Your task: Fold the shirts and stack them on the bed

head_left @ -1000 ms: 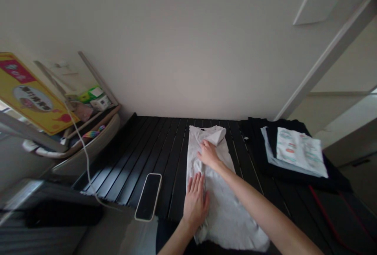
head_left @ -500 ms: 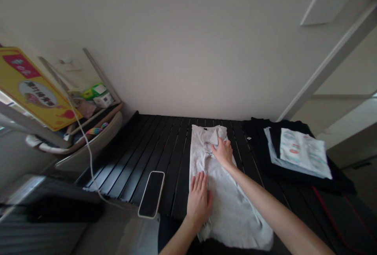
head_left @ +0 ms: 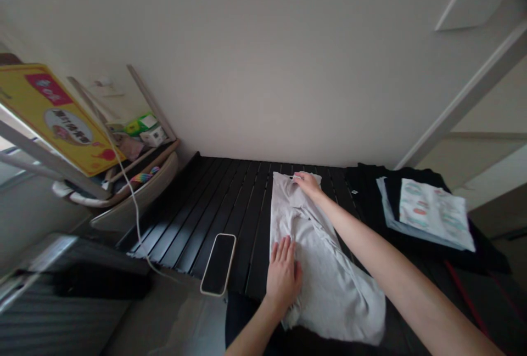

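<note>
One yellow panel [head_left: 61, 117] bears blurred characters [head_left: 71, 125]; left hand [head_left: 284, 276] touches grey garment [head_left: 329, 290].

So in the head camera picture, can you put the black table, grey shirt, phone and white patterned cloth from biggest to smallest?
Black table
Grey shirt
White patterned cloth
Phone

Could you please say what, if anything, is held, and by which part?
The left hand lies flat on the grey garment; the right hand touches its far end, but a grip cannot be told.
</note>
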`<state>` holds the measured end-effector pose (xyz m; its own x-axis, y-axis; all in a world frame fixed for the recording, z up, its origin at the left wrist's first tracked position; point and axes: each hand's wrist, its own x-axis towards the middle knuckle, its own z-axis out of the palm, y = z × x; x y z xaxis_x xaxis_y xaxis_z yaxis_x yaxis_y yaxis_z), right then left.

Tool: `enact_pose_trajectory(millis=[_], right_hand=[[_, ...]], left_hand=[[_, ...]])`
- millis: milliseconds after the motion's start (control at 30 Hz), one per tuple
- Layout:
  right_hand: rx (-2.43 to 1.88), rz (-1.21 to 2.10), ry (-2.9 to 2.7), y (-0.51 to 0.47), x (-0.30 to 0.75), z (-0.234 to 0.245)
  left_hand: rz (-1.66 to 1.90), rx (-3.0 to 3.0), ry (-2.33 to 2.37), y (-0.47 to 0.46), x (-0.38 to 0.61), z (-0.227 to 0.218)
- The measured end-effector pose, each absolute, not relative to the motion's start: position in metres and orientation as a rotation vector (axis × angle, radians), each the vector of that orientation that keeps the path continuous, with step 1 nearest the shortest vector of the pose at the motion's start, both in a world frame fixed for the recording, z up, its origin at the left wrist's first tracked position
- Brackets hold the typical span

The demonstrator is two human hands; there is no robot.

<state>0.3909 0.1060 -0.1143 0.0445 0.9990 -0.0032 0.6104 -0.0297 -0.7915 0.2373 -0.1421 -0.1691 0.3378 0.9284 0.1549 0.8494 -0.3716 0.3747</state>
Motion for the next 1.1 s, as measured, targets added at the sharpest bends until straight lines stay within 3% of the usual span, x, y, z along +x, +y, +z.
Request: enact_pose_trajectory(millis=[200, 467, 667, 800, 967, 1100], right_hand=[[-1.522, 0.942, -1.646, 0.075, 0.391, -0.138], [-1.502, 0.837, -1.826, -0.032, 0.439, -0.162], [-2.080, 0.276, -2.196, -0.119, 0.449, -0.156], [-2.283, 0.216, -2.323, -0.150, 0.454, -0.136], [-1.948, 0.218, -2.409, -0.179, 0.434, -0.107], [-1.561, 0.286, -2.518, -0.211, 0.415, -0.118]], left_hand=[[0.515, 2.373, 1.611, -0.142, 0.238, -0.168], [0.523, 2.393, 1.611, -0.142, 0.239, -0.167], [0.500, 2.427, 1.616, -0.141, 0.239, -0.166], [0.466, 2.398, 1.657, -0.163, 0.237, -0.169], [0.416, 2.436, 1.637, -0.212, 0.230, -0.168], [0.351, 2.519, 1.496, -0.228, 0.212, -0.160]])
